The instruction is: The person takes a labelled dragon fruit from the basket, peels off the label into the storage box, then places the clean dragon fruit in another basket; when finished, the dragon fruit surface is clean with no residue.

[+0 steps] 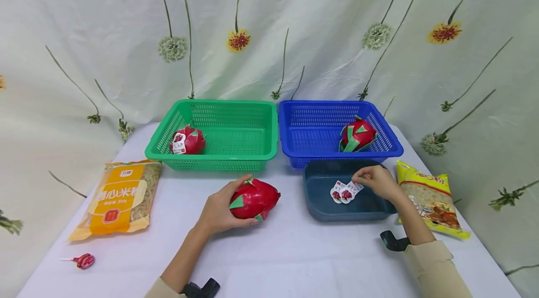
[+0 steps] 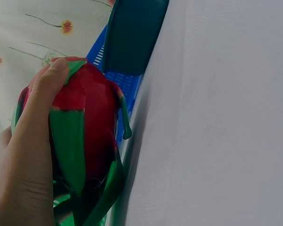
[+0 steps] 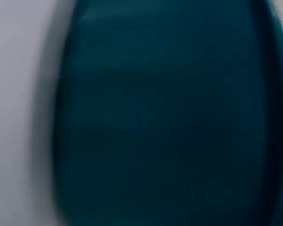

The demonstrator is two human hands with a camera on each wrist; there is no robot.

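In the head view my left hand (image 1: 220,209) grips a red dragon fruit (image 1: 258,199) with green scales, thumb on the near side and fingers on the far side. The left wrist view shows the thumb lying along this dragon fruit (image 2: 98,136). Over a dark teal tray (image 1: 320,211), my right hand (image 1: 380,183) pinches the upper corner of a small white label (image 1: 353,190) printed with a dragon fruit. Beside it in the tray lies another such label (image 1: 336,193), partly overlapped. The right wrist view holds only the blurred tray (image 3: 165,117); the hand is out of it.
Behind stand a green basket (image 1: 210,164) holding a labelled dragon fruit (image 1: 191,141) and a blue basket (image 1: 309,162) with an unlabelled-looking dragon fruit (image 1: 358,134). An orange noodle bag (image 1: 115,199) and a lollipop (image 1: 85,261) lie left, a yellow bag (image 1: 431,197) right.
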